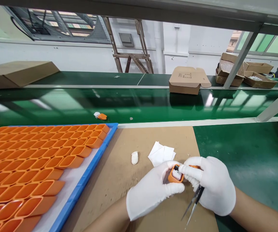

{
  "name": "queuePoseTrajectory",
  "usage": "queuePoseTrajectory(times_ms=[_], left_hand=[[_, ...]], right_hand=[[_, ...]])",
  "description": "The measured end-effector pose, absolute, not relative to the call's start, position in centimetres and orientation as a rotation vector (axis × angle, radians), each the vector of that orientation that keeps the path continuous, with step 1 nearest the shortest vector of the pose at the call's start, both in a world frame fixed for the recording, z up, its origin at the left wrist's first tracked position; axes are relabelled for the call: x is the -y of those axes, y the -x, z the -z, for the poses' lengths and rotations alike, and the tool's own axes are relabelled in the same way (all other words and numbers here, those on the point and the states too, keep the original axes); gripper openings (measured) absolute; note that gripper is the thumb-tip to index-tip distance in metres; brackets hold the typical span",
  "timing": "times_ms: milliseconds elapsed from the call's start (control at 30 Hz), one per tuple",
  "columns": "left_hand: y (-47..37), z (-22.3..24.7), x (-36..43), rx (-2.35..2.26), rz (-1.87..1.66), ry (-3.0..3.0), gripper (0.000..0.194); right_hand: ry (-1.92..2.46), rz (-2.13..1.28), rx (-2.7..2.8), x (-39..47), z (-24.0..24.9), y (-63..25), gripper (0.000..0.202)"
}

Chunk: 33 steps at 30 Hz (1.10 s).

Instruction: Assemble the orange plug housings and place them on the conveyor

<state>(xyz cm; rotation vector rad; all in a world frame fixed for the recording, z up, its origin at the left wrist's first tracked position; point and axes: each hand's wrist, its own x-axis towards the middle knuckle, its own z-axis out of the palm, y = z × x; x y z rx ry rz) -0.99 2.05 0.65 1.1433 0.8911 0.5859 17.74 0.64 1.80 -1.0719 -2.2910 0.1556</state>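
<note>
Both hands wear white gloves. My left hand grips a small orange case with white material and something dark inside its opening. My right hand has its fingertips at the rim of that case; black-handled tweezers hang from it, tips pointing down and left. Part of another orange piece shows by the right fingers. Beyond the hands, white paper sheets lie on the cardboard, and a small white roll sits left of them.
A blue-edged tray with many orange cases stands at left. Behind runs a green conveyor carrying a small orange-and-white piece. A cardboard box rests on the shelf beyond. A metal post slants at right.
</note>
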Motion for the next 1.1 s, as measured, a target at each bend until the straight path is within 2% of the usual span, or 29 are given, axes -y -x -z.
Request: queuePoseTrajectory(times_ms=[67, 267, 433, 567, 800, 1000, 1100], left_hand=[[0.9, -0.7, -2.0, -0.909, -0.614, -1.14, 0.027], [0.6, -0.4, -2.0, -0.909, -0.61, -1.128, 0.028], [0.3, -0.3, -1.8, -0.88, -0.629, -1.126, 0.02], [0.1, -0.3, -1.5, -0.913, -0.635, -1.158, 0.017], [-0.2, 0.0, -0.5, -1.009, -0.67, -1.281, 0.012], [-0.1, 0.2, -0.3, -1.038, -0.679, -1.343, 0.01], [0.1, -0.2, -0.7, -1.06, -0.679, -1.394, 0.008]], right_hand=[[1.04, -0.013, 2.252, -0.7, -1.7, -17.5, 0.023], [1.047, 0.053, 2.317, -0.5, -2.2, -17.5, 0.019], [1.238, 0.232, 2.391, 0.6, -2.7, -17.2, 0.039], [1.481, 0.301, 2.339, 1.5, -2.5, -16.5, 0.04], [1.425, 0.194, 2.369, 1.4, -2.2, -16.2, 0.038], [1.381, 0.067, 2.508, 1.0, -2.5, -16.4, 0.028], [1.331, -0.086, 2.367, 0.8, -1.7, -16.4, 0.026]])
